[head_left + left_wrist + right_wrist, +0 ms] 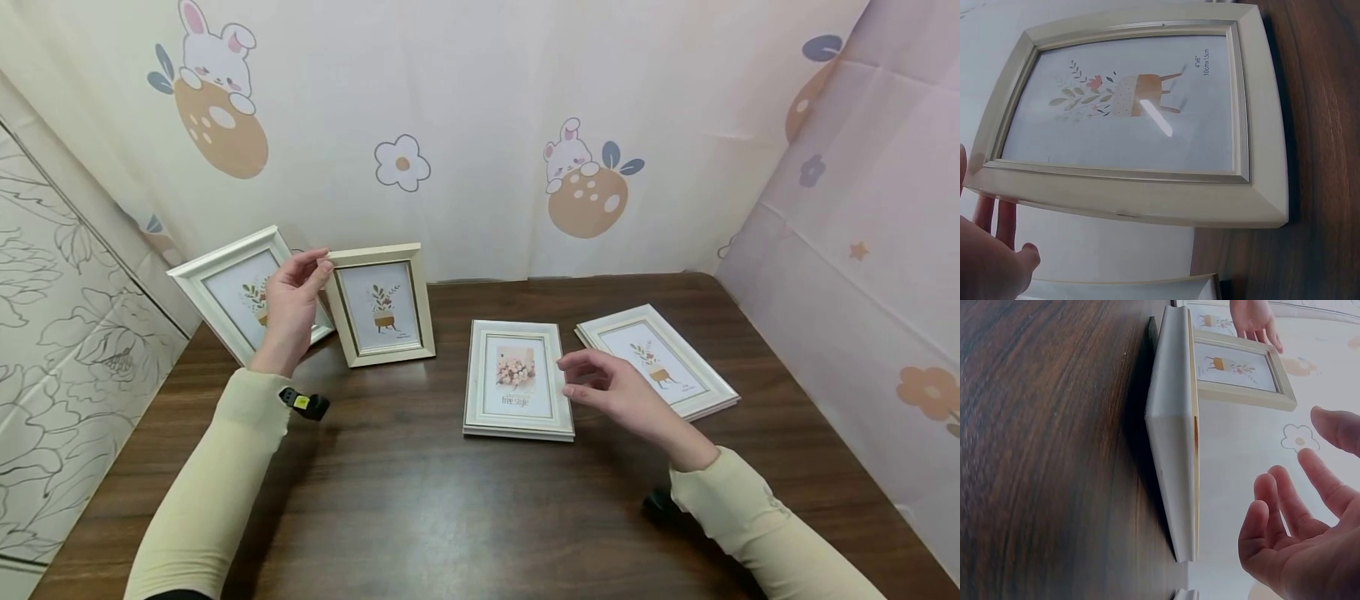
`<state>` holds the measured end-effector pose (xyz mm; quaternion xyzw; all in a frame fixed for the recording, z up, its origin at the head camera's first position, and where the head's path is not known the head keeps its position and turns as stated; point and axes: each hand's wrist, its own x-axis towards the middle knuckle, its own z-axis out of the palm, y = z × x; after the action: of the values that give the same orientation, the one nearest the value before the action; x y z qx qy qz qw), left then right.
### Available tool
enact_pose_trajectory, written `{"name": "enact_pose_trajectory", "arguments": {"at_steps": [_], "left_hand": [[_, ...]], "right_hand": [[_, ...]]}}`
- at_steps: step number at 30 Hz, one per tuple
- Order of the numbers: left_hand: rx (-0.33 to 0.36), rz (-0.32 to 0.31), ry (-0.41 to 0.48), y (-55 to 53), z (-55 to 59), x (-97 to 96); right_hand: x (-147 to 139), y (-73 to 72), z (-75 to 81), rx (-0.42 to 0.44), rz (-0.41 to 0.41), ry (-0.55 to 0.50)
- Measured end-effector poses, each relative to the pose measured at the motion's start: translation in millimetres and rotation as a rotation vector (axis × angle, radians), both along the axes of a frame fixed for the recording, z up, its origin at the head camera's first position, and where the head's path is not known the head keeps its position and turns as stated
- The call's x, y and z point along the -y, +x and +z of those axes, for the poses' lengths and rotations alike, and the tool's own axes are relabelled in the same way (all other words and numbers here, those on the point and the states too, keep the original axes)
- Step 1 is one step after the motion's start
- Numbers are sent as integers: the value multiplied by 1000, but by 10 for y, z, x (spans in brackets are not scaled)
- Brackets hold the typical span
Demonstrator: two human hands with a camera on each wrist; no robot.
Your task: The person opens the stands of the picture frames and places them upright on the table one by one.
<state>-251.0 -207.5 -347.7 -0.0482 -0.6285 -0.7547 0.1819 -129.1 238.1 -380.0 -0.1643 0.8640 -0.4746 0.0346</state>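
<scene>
My left hand (294,300) pinches the top left corner of a cream picture frame (426,317), which stands tilted slightly back on the table. In the left wrist view, fingers (1006,222) reach behind that frame's edge. Its picture shows a plant in a legged pot. Beside it, a white picture frame (217,312) leans at an angle, partly covered by my left hand. My right hand (618,392), holding nothing, hovers with loosely bent fingers at the right edge of a white picture frame (517,427) lying flat. The right wrist view shows a gap between them.
Another white picture frame (705,379) lies flat and turned at the right, just beyond my right hand. A brown wooden table (420,508) carries everything. Behind it hangs a curtain (480,83) printed with rabbits and flowers; patterned cloth (67,358) borders the left side.
</scene>
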Motion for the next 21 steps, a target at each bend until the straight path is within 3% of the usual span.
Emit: {"name": "enact_pose_trajectory", "arguments": {"at_steps": [8, 18, 21], "left_hand": [[-32, -18, 36, 46, 24, 46], [-100, 115, 16, 137, 46, 93], [-135, 96, 72, 175, 70, 87]], "right_hand": [[-7, -16, 21, 16, -14, -18], [-4, -104, 32, 24, -66, -4], [-7, -147, 27, 21, -82, 11]]}}
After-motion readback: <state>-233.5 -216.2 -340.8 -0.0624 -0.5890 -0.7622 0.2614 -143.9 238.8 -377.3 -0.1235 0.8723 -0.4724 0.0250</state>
